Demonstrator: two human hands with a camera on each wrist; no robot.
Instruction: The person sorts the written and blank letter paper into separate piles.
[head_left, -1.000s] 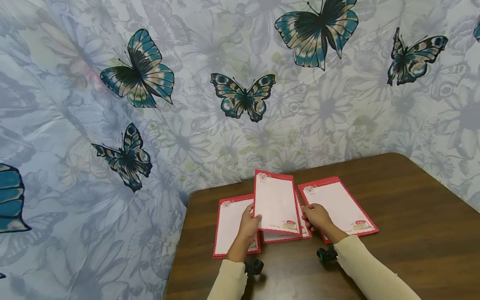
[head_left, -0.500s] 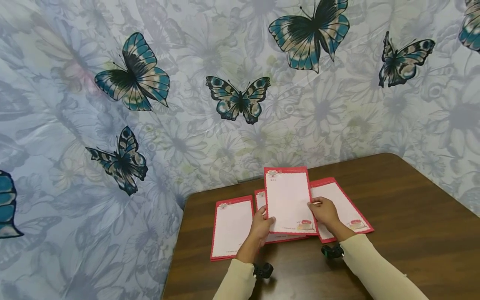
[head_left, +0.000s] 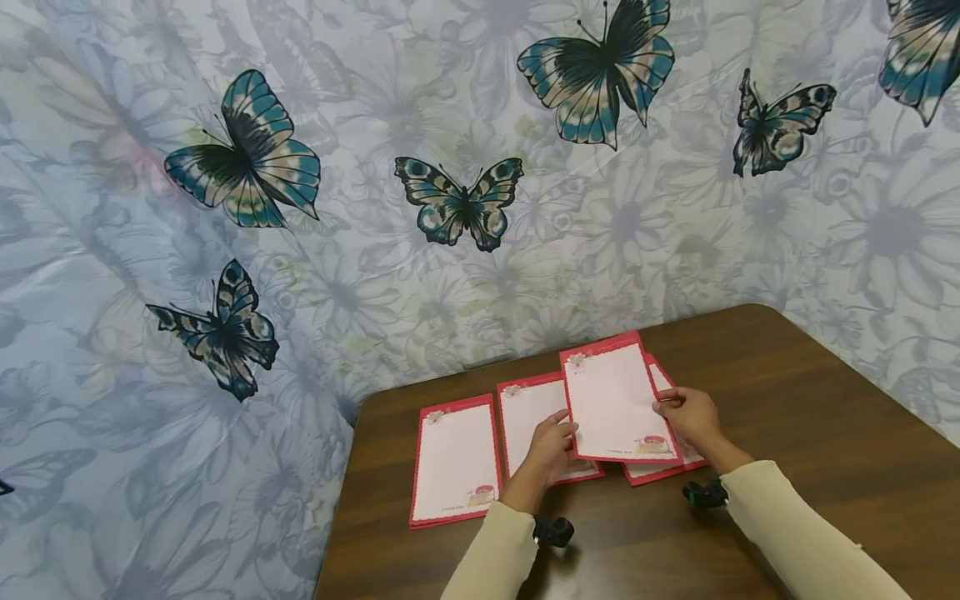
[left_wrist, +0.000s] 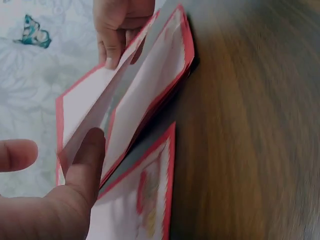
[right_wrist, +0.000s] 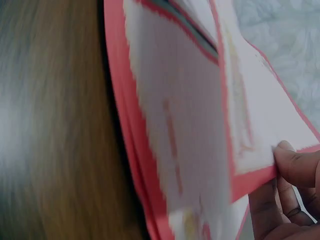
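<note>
A white sheet of paper (head_left: pixel 611 400) with a red border, a flower at its top left corner and a small printed picture at lower right is raised over a right pile of like sheets (head_left: pixel 660 471). My right hand (head_left: pixel 693 417) pinches its right edge between thumb and fingers, as the right wrist view also shows. At the left edge is my left hand (head_left: pixel 550 450); in the left wrist view its thumb (left_wrist: pixel 17 155) stands off the paper, while a finger (left_wrist: pixel 90 155) lies under or against the sheet. The raised sheet hides much of the right pile.
A middle pile of matching sheets (head_left: pixel 532 408) lies partly behind my left hand. Farther left lies another pile (head_left: pixel 453 458). All rest on a brown wooden table (head_left: pixel 817 450), its far edge close to a wall covering printed with butterflies (head_left: pixel 465 204).
Both hands have carried the sheet rightward from over the middle pile to over the right pile. The middle pile is now more exposed. The left thumb has come off the sheet. The head view has shifted slightly.
</note>
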